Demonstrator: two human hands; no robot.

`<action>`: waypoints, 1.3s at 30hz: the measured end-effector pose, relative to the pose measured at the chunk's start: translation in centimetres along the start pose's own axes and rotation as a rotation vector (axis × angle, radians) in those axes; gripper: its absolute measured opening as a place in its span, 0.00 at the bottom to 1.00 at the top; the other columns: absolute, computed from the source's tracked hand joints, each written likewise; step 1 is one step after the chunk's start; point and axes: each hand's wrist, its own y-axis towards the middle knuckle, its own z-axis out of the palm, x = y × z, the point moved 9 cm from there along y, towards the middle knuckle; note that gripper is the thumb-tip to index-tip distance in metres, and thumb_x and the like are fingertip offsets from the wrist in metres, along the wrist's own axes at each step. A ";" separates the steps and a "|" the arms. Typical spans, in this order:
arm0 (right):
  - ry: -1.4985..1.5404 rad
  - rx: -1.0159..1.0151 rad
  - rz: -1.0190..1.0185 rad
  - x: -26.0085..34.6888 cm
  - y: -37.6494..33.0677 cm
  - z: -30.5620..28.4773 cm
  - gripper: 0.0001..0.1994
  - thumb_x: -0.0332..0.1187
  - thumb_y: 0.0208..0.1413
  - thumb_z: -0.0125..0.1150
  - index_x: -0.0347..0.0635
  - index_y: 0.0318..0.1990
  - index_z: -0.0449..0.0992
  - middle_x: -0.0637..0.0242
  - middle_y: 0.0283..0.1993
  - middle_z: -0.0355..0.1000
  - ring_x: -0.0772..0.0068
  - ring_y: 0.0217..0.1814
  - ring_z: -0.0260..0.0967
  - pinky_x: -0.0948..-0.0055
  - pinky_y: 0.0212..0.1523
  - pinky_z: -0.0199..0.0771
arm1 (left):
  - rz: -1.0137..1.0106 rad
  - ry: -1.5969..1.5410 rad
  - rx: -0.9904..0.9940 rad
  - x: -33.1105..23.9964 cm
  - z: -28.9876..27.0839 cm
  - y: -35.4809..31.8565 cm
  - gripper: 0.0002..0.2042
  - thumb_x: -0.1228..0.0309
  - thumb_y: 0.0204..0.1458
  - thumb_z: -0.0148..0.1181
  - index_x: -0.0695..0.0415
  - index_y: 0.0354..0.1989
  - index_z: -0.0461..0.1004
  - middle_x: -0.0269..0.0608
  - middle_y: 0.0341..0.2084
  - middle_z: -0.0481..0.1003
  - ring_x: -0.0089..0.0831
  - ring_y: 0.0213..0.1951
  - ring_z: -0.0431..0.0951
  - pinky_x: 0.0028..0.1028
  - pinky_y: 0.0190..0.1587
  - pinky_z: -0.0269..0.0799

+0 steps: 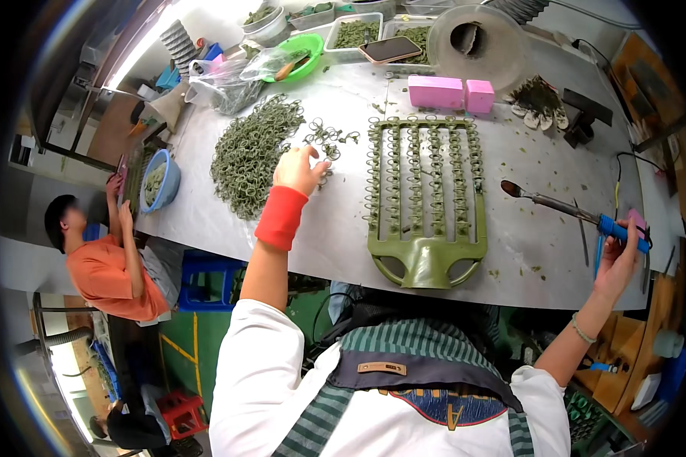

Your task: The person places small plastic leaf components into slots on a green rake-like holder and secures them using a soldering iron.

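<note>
My left hand (300, 169), with a red band at its wrist, hovers at the right edge of a heap of small green rings (253, 156). Its thumb and forefinger are apart, beside several loose green rings (329, 135), and I see nothing held between them. My right hand (619, 259) is wrapped round the blue handle of a soldering iron (564, 207), whose wide dark tip points left. Between my hands lies a green slotted rack (427, 263) with a broad handle toward me. Rows of green rings line its bars.
Pink blocks (436, 92), a dirty glove (540, 104) and a black stand (585, 118) lie beyond the rack. Farther back are a phone (389, 50), a green bowl (306, 67), tubs and a round duct cover (503, 57). At left, a co-worker (114, 266) works by a blue basin (161, 181).
</note>
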 end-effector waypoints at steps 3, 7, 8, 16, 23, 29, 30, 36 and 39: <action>-0.013 0.015 -0.049 1.6 0.5 0.5 0.12 0.39 0.53 0.64 0.37 0.32 0.77 0.69 0.28 0.73 0.85 0.20 0.67 0.90 0.22 0.69 | 0.108 -0.283 -0.158 -2.9 0.2 2.2 0.10 0.68 0.45 0.65 0.56 0.34 0.74 0.38 0.23 0.71 0.34 0.30 0.73 0.32 0.35 0.69; 0.013 -0.001 -0.030 0.8 0.3 0.8 0.12 0.39 0.54 0.64 0.37 0.31 0.77 0.69 0.28 0.73 0.85 0.20 0.67 0.89 0.22 0.68 | 0.389 -0.300 -0.323 -5.0 -0.1 4.4 0.11 0.73 0.41 0.65 0.57 0.36 0.76 0.41 0.29 0.74 0.35 0.32 0.76 0.31 0.38 0.72; 0.019 0.008 -0.016 0.5 0.3 1.0 0.12 0.39 0.53 0.64 0.37 0.31 0.77 0.69 0.28 0.73 0.85 0.20 0.67 0.89 0.22 0.68 | 0.350 -0.258 -0.193 -4.4 1.0 5.3 0.11 0.73 0.41 0.66 0.57 0.36 0.77 0.42 0.30 0.75 0.36 0.33 0.76 0.30 0.39 0.72; -0.008 -0.042 0.015 0.0 -0.5 0.0 0.12 0.38 0.54 0.64 0.37 0.30 0.77 0.69 0.26 0.74 0.85 0.20 0.67 0.87 0.22 0.68 | 0.148 -0.346 -0.206 -1.7 0.4 4.7 0.08 0.72 0.42 0.69 0.61 0.26 0.75 0.42 0.23 0.78 0.30 0.27 0.78 0.27 0.33 0.73; -0.053 0.081 0.040 -1.0 -1.1 1.2 0.12 0.38 0.53 0.64 0.37 0.30 0.77 0.67 0.28 0.74 0.81 0.21 0.68 0.82 0.23 0.67 | 0.432 -0.817 0.144 -19.3 -3.2 -2.7 0.08 0.79 0.50 0.61 0.63 0.39 0.79 0.36 0.32 0.76 0.22 0.32 0.76 0.21 0.36 0.73; -0.078 0.105 0.056 -2.4 -1.4 2.3 0.12 0.38 0.53 0.64 0.36 0.30 0.77 0.65 0.28 0.75 0.79 0.21 0.69 0.81 0.23 0.69 | 0.642 -0.549 -0.029 -27.0 -1.8 -5.1 0.04 0.73 0.46 0.64 0.57 0.31 0.80 0.36 0.28 0.77 0.33 0.28 0.75 0.28 0.33 0.73; -0.067 0.111 0.058 -2.7 -1.5 2.4 0.12 0.38 0.53 0.64 0.37 0.30 0.77 0.65 0.28 0.75 0.79 0.20 0.69 0.81 0.23 0.69 | 0.716 -0.457 -0.121 -27.8 -2.0 -5.5 0.04 0.72 0.45 0.64 0.55 0.30 0.80 0.34 0.27 0.78 0.33 0.30 0.74 0.28 0.36 0.72; -0.008 0.126 0.107 -4.6 -1.7 3.4 0.11 0.37 0.53 0.64 0.37 0.30 0.77 0.65 0.26 0.74 0.78 0.19 0.69 0.80 0.23 0.70 | 0.771 -0.303 -0.214 -29.9 -0.5 -5.9 0.03 0.69 0.42 0.66 0.49 0.26 0.81 0.27 0.26 0.78 0.30 0.36 0.72 0.30 0.43 0.69; -0.003 0.165 0.095 -4.4 -2.0 4.4 0.11 0.37 0.53 0.64 0.37 0.29 0.77 0.64 0.26 0.74 0.78 0.19 0.68 0.80 0.22 0.69 | 0.758 -0.269 -0.205 -29.8 -0.1 -5.7 0.02 0.68 0.43 0.66 0.49 0.26 0.81 0.26 0.27 0.79 0.29 0.37 0.72 0.30 0.45 0.67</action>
